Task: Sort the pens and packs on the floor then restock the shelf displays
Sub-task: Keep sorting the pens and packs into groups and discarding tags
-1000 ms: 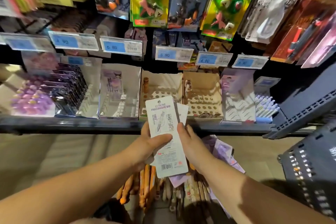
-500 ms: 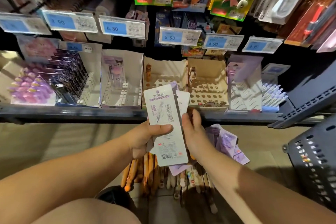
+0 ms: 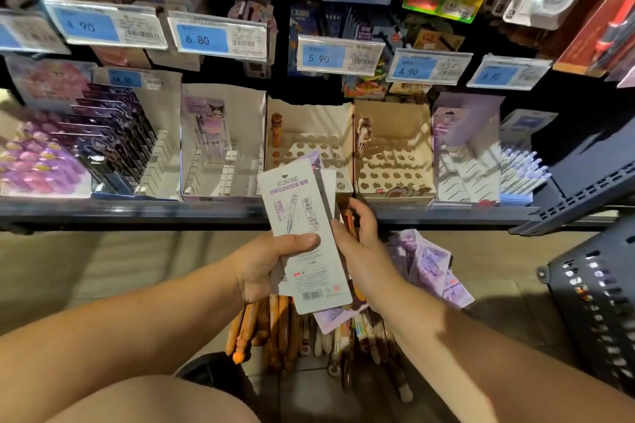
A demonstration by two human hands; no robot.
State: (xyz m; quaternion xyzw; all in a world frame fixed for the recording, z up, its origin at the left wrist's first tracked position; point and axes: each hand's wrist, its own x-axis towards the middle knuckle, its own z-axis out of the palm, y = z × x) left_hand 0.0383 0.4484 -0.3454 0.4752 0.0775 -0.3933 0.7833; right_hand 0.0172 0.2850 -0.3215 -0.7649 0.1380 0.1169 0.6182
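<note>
My left hand (image 3: 264, 264) grips a small stack of white Kuromi pen packs (image 3: 302, 216), back side up, thumb across the front one. My right hand (image 3: 357, 237) pinches the stack's right edge, fingers curled behind it. On the floor below lie orange and brown pens (image 3: 271, 330), mixed pens (image 3: 360, 340) and purple packs (image 3: 429, 264). On the shelf stand display boxes: a white slotted box (image 3: 223, 148) with one Kuromi pack, a holed box (image 3: 309, 137) with one brown pen, and a second holed box (image 3: 395, 154).
A dark plastic basket (image 3: 598, 312) stands on the floor at the right. Full purple pack displays (image 3: 103, 134) fill the shelf's left. Price tags (image 3: 220, 34) hang above, with toy packs on hooks. A dark rack (image 3: 591, 182) juts out at the right. My knee is at bottom left.
The view has dipped toward the floor. My right hand's fingers have slid up along the stack's right edge; the left hand keeps its hold.
</note>
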